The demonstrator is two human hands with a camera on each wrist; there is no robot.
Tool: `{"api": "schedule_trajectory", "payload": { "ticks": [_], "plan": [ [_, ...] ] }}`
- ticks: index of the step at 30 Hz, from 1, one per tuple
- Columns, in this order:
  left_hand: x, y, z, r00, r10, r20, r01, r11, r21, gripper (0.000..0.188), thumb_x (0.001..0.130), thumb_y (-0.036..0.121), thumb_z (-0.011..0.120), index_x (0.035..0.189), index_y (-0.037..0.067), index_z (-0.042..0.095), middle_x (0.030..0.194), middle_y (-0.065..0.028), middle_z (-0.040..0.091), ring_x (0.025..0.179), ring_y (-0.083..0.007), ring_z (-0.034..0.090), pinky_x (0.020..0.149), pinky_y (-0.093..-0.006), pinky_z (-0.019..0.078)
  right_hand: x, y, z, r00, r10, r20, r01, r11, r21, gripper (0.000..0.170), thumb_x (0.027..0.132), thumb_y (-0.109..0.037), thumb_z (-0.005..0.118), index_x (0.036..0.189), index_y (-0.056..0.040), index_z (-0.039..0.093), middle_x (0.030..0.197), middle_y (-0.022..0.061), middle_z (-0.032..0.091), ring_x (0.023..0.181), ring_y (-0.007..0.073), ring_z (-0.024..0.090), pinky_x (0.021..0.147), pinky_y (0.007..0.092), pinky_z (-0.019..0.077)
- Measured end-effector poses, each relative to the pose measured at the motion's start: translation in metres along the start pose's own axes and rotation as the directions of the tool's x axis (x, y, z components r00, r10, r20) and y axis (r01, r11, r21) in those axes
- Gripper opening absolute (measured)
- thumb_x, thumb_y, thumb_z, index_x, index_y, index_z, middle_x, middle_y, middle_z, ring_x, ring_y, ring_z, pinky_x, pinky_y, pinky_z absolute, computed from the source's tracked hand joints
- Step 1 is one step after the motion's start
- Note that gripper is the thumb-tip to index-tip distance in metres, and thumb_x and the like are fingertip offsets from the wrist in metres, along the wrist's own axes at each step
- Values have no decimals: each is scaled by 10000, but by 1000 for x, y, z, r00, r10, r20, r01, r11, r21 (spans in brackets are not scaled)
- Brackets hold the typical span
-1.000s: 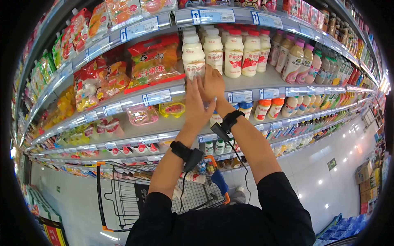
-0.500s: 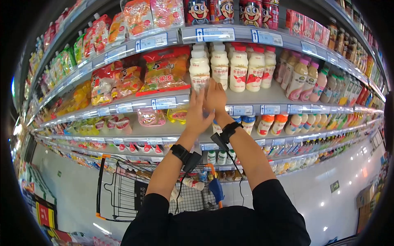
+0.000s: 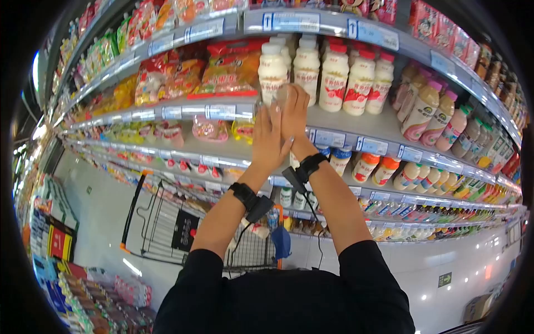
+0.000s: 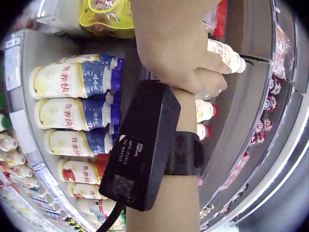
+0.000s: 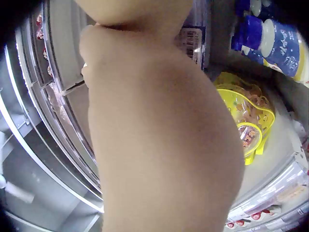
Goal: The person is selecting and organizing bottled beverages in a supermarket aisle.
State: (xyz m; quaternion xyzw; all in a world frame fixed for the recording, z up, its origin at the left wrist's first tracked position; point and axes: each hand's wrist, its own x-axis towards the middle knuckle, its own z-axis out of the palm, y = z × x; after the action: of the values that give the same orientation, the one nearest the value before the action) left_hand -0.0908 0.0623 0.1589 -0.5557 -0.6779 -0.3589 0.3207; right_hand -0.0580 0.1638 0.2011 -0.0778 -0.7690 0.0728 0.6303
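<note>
A white-capped milk drink bottle (image 3: 272, 67) stands upright at the shelf front, left of a red-capped group. My left hand (image 3: 268, 139) has its fingers extended up to the bottle's lower front, thumb out to the right. Beside it, my right hand (image 3: 295, 114) bends its fingers toward the bottle's lower right side; I cannot tell whether they grip it. In the left wrist view, my left hand (image 4: 169, 43) covers much of my right hand, and the white bottle (image 4: 226, 54) shows past the fingers. A hand and wrist fill most of the right wrist view, hiding the fingertips.
Red-capped bottles (image 3: 360, 83) stand to the right and a red jelly bag (image 3: 231, 69) lies left. The shelf edge with price tags (image 3: 221, 112) runs below the hands. Blue-capped bottles (image 4: 72, 113) fill the shelf underneath. A shopping cart (image 3: 161, 220) is at the lower left.
The head view has shifted, tilting the shelves down to the right and showing less of the upper shelf. Both hands stay at the same white-capped bottle, the right hand's fingers overlapping its lower right side.
</note>
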Motion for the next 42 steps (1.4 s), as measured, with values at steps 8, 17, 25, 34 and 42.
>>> {"api": "schedule_trajectory", "payload": {
  "ticks": [8, 17, 25, 34, 42],
  "plan": [
    [-72, -9, -26, 996, -35, 80, 40, 997, -65, 776, 773, 244, 586, 1395, -3, 194, 1398, -287, 233, 1285, -467, 229, 1051, -515, 216, -45, 1, -11, 991, -40, -130, 51, 995, 88, 457, 715, -110, 613, 1136, 2, 473, 1117, 201, 477, 1056, 366, 436, 923, 482, 323],
    [-398, -58, -12, 94, -748, 657, 627, 557, 545, 822, 802, 455, 572, 1381, -3, 210, 1309, -249, 371, 1251, -452, 274, 1011, -541, 270, -365, -129, -9, 536, 178, 825, -544, 820, 177, 349, 730, -134, 625, 1050, -37, 525, 1046, 164, 535, 1017, 330, 499, 895, 402, 393],
    [-516, -138, -89, -274, -453, 848, 696, 515, 500, 525, 809, 425, 512, 1134, 15, 557, 1151, -246, 555, 1063, -389, 536, 894, -449, 427, -487, -161, 46, -420, 269, 867, -746, 441, -498, 249, 815, -260, 549, 890, -27, 598, 797, 133, 650, 814, 284, 638, 690, 380, 499],
    [-571, -234, -128, 48, -493, 869, 753, 589, 292, 183, 811, 190, 541, 883, 33, 602, 825, -185, 615, 797, -334, 618, 699, -434, 493, -491, -220, 188, -756, 99, 647, -497, -729, -470, 174, 851, -192, 532, 925, -35, 551, 843, 93, 616, 750, 208, 597, 664, 353, 502],
    [-542, -258, -127, -169, -476, 863, 871, 338, 357, 220, 822, 174, 479, 803, -1, 611, 782, -208, 611, 765, -353, 618, 703, -460, 484, -490, -248, 214, -713, 186, 677, -684, -399, -611, 195, 826, -209, 578, 907, -33, 559, 773, 96, 600, 694, 224, 596, 674, 346, 502]
  ]
}}
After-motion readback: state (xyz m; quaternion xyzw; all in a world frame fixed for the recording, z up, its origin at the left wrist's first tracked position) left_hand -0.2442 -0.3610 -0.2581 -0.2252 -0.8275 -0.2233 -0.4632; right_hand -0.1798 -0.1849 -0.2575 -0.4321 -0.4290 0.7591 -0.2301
